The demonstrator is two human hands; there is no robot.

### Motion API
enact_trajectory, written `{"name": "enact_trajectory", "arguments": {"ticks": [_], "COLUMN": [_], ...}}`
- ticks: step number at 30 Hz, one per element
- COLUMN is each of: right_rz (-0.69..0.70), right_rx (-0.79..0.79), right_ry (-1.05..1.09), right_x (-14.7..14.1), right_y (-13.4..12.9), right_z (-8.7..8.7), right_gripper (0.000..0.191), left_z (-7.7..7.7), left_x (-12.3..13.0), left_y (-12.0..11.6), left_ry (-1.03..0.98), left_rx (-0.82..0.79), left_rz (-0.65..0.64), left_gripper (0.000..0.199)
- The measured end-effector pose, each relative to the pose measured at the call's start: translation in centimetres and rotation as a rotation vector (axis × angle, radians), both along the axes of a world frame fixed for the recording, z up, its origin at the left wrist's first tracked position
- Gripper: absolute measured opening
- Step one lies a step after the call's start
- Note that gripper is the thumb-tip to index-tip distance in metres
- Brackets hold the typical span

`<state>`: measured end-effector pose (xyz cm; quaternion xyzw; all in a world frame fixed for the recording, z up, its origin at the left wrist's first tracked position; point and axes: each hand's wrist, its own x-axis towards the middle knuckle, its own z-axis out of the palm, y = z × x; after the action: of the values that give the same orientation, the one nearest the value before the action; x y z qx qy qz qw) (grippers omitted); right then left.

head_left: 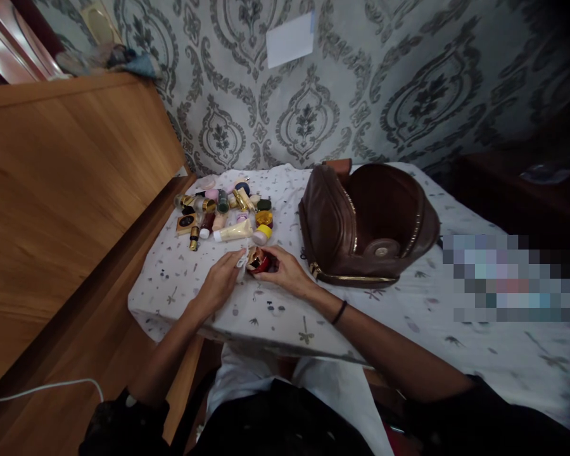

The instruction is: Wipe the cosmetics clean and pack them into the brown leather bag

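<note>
My right hand (287,272) is closed round a small red cosmetic jar (258,260) with a gold-coloured top, held just above the cloth. Close to its left side, my left hand (220,278) pinches a crumpled white tissue (242,258) against or right beside the jar; whether they touch I cannot tell. Beyond both hands lies a cluster of cosmetics: a cream tube (235,231), a jar with a yellow lid (263,234), an amber jar (264,219), a small gold-and-black bottle (194,238) and several more bottles.
An unzipped brown leather bag (332,215) stands to the right of my hands. The patterned white cloth (308,329) covers the table. A wooden panel (76,164) rises on the left, and a papered wall (342,82) closes off the back. Something pixelated (508,278) lies at the right.
</note>
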<state>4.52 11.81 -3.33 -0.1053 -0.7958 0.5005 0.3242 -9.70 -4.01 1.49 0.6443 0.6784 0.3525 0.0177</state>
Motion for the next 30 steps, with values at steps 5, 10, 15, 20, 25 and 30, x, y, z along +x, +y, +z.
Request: {"name": "enact_trajectory", "arguments": {"ticks": [5, 10, 15, 20, 25, 30], "right_rz": [0.005, -0.030, -0.052, -0.078, -0.060, -0.034], "right_rx": [-0.057, -0.055, -0.027, 0.011, 0.110, 0.167], "right_ry": [-0.001, -0.002, -0.024, -0.019, 0.006, 0.055], "right_x": [0.1, 0.0, 0.0, 0.1, 0.3, 0.4], "right_y": [-0.3, -0.4, -0.4, -0.5, -0.7, -1.0], "right_z": [0.0, -0.2, -0.1, 0.2, 0.4, 0.7], "right_gripper": [0.063, 0.063, 0.058, 0.055, 0.051, 0.049], "left_z": [-0.7, -0.6, 0.4, 0.7, 1.8, 3.9], "left_x": [0.5, 1.2, 2.7, 3.9, 4.9, 5.1], "left_y": [-0.4, -0.5, -1.2, -1.8, -0.9, 1.7], "left_ry": [-0.269, -0.464, -0.263, 0.139, 0.478, 0.547], "left_rx": [-0.027, -0.042, -0.045, 0.043, 0.004, -0.057], "left_rz": [0.132, 0.189, 0.228, 0.152, 0.061, 0.044], "left_gripper": [0.033, 0.014, 0.007, 0.023, 0.028, 0.026]}}
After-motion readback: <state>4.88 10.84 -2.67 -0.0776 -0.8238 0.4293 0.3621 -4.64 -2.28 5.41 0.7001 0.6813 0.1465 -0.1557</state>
